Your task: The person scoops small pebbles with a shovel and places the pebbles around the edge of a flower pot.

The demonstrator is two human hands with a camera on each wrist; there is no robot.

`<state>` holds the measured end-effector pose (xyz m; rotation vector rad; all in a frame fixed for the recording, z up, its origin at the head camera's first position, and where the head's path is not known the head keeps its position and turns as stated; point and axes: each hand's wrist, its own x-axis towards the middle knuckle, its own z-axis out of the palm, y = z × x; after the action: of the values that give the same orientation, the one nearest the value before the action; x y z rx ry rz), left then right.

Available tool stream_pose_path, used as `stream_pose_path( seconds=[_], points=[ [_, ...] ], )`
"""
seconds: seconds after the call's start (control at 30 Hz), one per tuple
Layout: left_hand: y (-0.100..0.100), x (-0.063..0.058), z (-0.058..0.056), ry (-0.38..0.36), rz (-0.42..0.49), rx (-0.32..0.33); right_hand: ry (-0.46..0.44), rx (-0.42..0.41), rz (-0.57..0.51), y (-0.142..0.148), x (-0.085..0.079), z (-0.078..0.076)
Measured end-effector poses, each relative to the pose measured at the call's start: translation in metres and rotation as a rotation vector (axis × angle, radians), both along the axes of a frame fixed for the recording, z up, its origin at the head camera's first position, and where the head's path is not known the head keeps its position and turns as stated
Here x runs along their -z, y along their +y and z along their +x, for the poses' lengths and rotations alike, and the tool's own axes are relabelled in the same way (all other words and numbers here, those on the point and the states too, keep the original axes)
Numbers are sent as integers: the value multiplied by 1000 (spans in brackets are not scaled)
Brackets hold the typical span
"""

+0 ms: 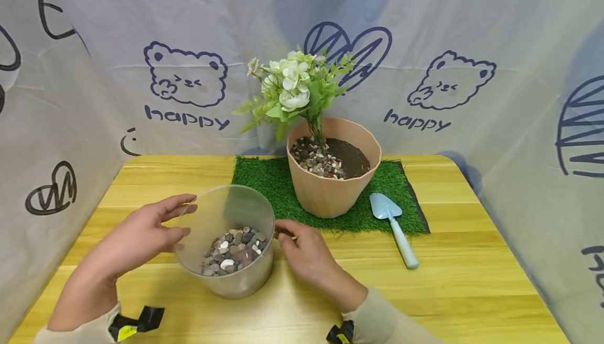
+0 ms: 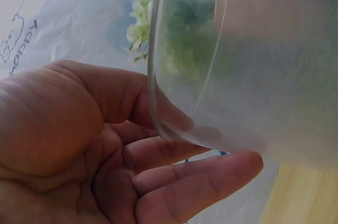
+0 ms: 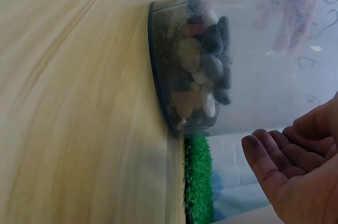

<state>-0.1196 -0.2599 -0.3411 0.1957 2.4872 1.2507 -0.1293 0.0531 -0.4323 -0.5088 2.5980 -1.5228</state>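
Observation:
A clear plastic tub (image 1: pixel 243 285) stands on the table with a layer of mixed grey, white and reddish pebbles (image 1: pixel 231 252) in its bottom. At its left side is my left hand (image 1: pixel 141 231), fingers spread and fairly straight along the outer wall near the rim. In the left wrist view the fingertips (image 2: pixel 248 163) overlap the tub's edge. My right hand (image 1: pixel 306 255) lies against the opposite side, its fingers loosely bent and the fingertips right at the wall. Through the plastic, the right wrist view shows the pebbles (image 3: pixel 200 71) from the side.
Behind the tub, a peach flowerpot (image 1: pixel 325 194) sits on a green turf mat (image 1: pixel 269 186), holding soil, pebbles and white artificial flowers (image 1: pixel 294 84). A light blue trowel (image 1: pixel 396 231) lies to the right, its blade on the mat. Printed cloth (image 1: pixel 189 13) hangs around the wooden table (image 1: pixel 472 276).

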Motion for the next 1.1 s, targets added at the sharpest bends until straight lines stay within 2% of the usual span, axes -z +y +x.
stream_pose_path(
  seconds=[0.13, 0.43, 0.73, 0.8, 0.97, 1.1],
  points=[
    [11, -1, 0, -4, 10, 5, 3, 35, 12, 7, 0, 1],
    [33, -1, 1, -12, 8, -27, 0, 48, -35, 24, 1, 6],
    [57, 0, 0, -21, 49, -46, 15, 164, -52, 44, 0, 8],
    [61, 0, 0, -24, 63, -36, -3, 166, -88, 49, -1, 8],
    [74, 0, 2, -42, 90, -26, -108, 133, -273, 64, -7, 8],
    [84, -1, 1, -42, 104, -14, -117, 150, -307, 75, -13, 9]
  ],
)
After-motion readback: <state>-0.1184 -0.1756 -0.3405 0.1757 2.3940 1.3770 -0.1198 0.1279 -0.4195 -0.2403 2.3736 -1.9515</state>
